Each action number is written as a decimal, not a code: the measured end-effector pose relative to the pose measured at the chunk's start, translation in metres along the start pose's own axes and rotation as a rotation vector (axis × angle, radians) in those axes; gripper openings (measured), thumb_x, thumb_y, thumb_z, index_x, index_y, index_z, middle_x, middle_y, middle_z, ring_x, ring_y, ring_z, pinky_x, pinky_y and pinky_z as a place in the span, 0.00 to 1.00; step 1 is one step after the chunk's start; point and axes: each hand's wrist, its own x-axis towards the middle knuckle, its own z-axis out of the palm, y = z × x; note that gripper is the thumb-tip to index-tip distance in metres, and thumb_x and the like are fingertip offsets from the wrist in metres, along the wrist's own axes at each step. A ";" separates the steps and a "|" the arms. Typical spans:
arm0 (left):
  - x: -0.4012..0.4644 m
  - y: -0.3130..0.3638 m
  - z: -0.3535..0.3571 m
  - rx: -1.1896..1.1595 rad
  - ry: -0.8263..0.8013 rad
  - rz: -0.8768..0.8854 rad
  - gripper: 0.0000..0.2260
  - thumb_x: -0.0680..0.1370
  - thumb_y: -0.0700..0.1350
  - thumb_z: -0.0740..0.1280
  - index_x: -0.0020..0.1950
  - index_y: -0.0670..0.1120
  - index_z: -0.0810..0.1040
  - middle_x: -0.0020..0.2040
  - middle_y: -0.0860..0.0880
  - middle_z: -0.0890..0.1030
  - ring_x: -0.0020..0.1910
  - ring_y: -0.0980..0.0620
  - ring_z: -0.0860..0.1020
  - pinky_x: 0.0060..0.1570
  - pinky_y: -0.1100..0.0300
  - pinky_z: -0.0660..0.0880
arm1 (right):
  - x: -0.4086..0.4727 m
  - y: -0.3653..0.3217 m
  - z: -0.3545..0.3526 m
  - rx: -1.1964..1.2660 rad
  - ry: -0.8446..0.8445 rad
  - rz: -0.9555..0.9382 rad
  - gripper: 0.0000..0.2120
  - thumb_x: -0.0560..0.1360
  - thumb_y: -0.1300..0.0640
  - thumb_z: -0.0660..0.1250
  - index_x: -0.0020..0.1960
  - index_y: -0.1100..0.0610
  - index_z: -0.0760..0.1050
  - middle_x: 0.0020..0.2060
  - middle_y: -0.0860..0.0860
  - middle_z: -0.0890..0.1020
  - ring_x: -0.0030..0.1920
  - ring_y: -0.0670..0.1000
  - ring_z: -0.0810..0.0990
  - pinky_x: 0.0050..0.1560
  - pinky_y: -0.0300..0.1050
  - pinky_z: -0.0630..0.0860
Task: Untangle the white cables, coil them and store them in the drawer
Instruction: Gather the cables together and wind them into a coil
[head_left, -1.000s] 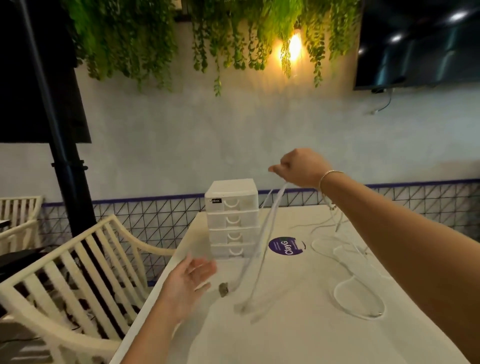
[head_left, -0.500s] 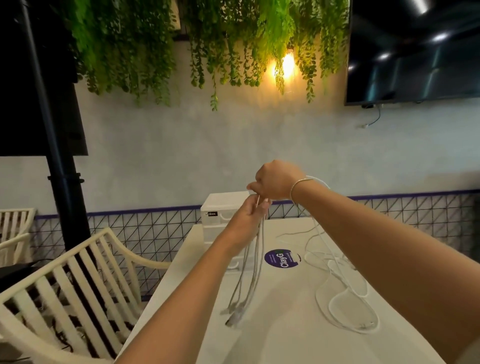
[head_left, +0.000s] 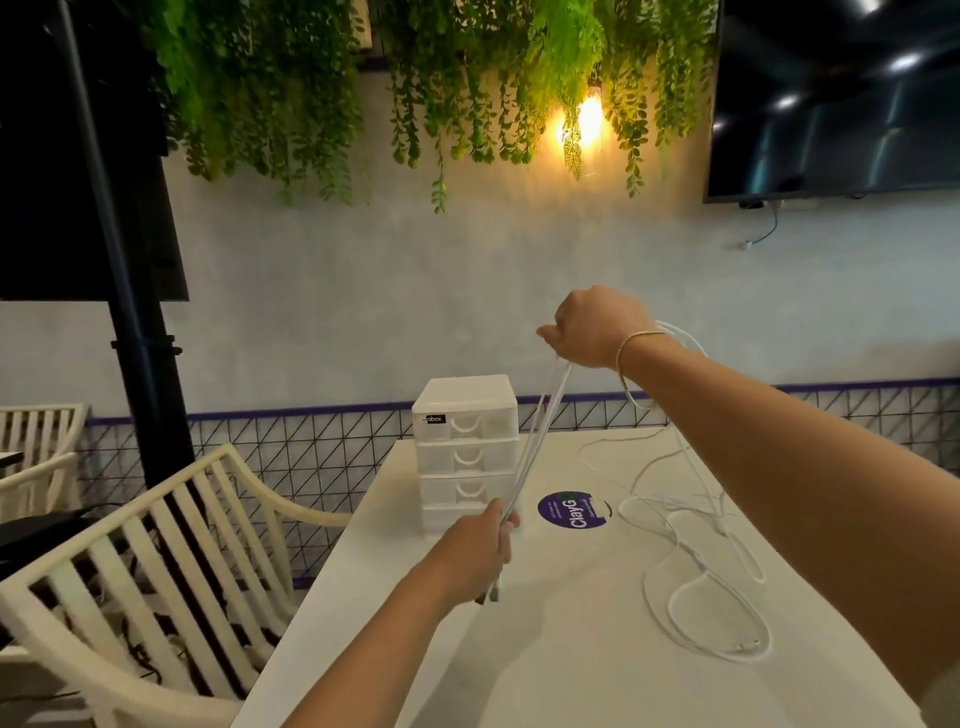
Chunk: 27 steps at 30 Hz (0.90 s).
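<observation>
Right hand (head_left: 597, 327): raised above and right of the drawer unit (head_left: 466, 447); the upper end of a bundle of white cables (head_left: 535, 441) is pinched in its curled fingers.
Left hand (head_left: 475, 556): held low, in front of the drawer unit; the lower end of the same bundle is gripped, with connector tips seen below the fist.
Bundle: stretched taut on a slant between the two hands, crossing in front of the drawer unit's right edge.
Loose cables (head_left: 701, 571): left in loops on the worktop (head_left: 519, 665), right of the drawer unit.
Drawer unit: set at the worktop's far left edge; all drawers are seen closed.
Sticker (head_left: 574, 511): purple, round, stuck on the worktop just right of the drawer unit's base.
Chair (head_left: 156, 561): white, slatted, placed left of the drawer unit.
</observation>
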 end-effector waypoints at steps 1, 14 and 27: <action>0.000 -0.001 0.002 -0.001 -0.009 -0.024 0.09 0.83 0.45 0.50 0.54 0.50 0.69 0.46 0.48 0.77 0.35 0.54 0.72 0.36 0.61 0.72 | -0.001 -0.003 0.002 -0.005 0.002 -0.012 0.16 0.78 0.46 0.57 0.39 0.56 0.73 0.39 0.54 0.75 0.41 0.56 0.74 0.40 0.44 0.69; 0.032 0.099 -0.091 -0.959 0.238 0.070 0.16 0.81 0.42 0.49 0.35 0.46 0.67 0.25 0.52 0.67 0.28 0.54 0.63 0.28 0.62 0.64 | 0.002 -0.035 0.008 0.144 -0.013 -0.130 0.21 0.80 0.46 0.53 0.37 0.59 0.72 0.38 0.54 0.76 0.43 0.57 0.75 0.40 0.44 0.66; 0.026 0.014 -0.123 -0.317 0.467 0.034 0.21 0.79 0.57 0.59 0.31 0.46 0.70 0.28 0.50 0.66 0.27 0.53 0.62 0.34 0.58 0.62 | -0.009 0.051 0.000 0.498 -0.270 0.052 0.27 0.77 0.38 0.54 0.30 0.57 0.65 0.27 0.53 0.72 0.27 0.52 0.67 0.39 0.44 0.69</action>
